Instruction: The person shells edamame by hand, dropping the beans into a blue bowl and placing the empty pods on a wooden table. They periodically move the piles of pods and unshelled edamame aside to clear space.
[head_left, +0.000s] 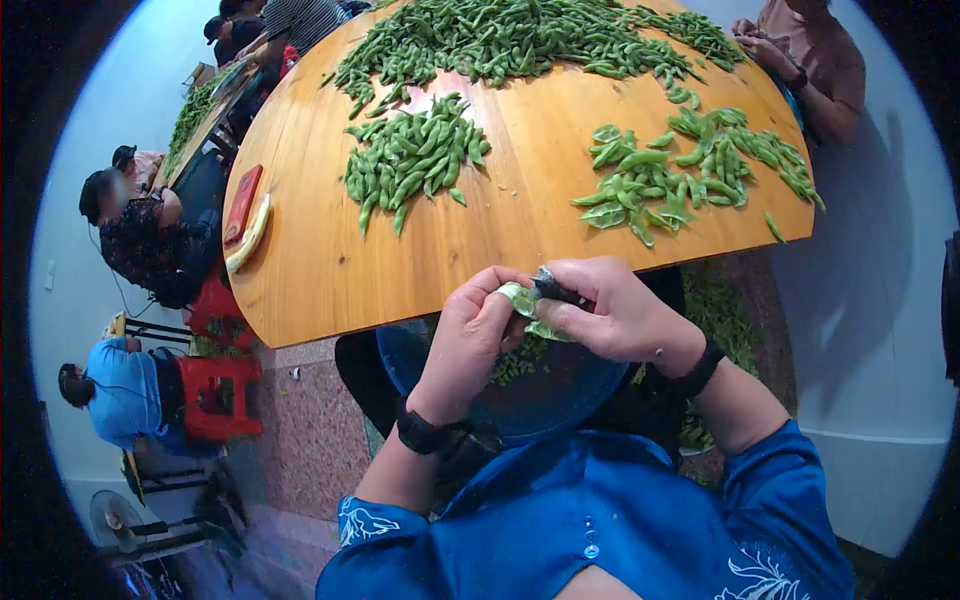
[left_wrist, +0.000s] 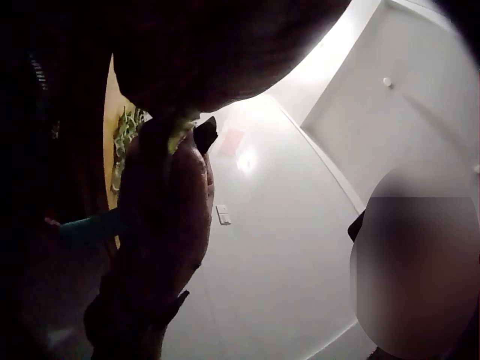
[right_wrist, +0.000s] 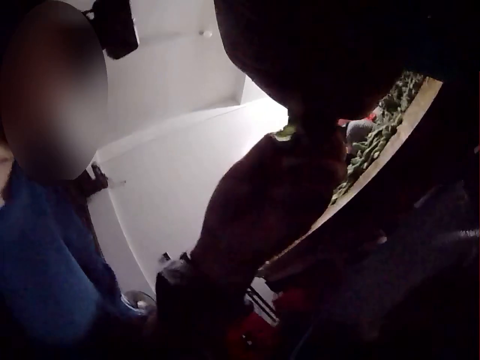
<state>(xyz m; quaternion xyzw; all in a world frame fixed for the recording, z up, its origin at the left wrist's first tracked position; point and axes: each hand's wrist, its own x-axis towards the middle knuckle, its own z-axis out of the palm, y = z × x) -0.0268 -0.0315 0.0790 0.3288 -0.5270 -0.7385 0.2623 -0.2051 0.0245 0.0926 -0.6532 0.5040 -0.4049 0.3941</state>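
Note:
In the head view both hands meet just below the near edge of the wooden table (head_left: 330, 290), over a blue bowl (head_left: 590, 395) on the lap. My left hand (head_left: 478, 325) pinches one end of a green bean pod (head_left: 518, 298). My right hand (head_left: 612, 312) curls round the pod's other end, and a small dark object (head_left: 548, 285) shows at its fingertips. A few green pieces lie in the bowl. Both wrist views are dark. A sliver of the pod (left_wrist: 177, 135) shows between the silhouetted hands, and the pod (right_wrist: 285, 133) also shows as a small green bit.
Heaps of green pods cover the table: one pile (head_left: 410, 155) at the middle left, another pile (head_left: 690, 165) at the right, a large heap (head_left: 520, 40) at the far side. A red case (head_left: 242, 203) lies at the left edge. Other people sit around; red stools (head_left: 215, 395) stand left.

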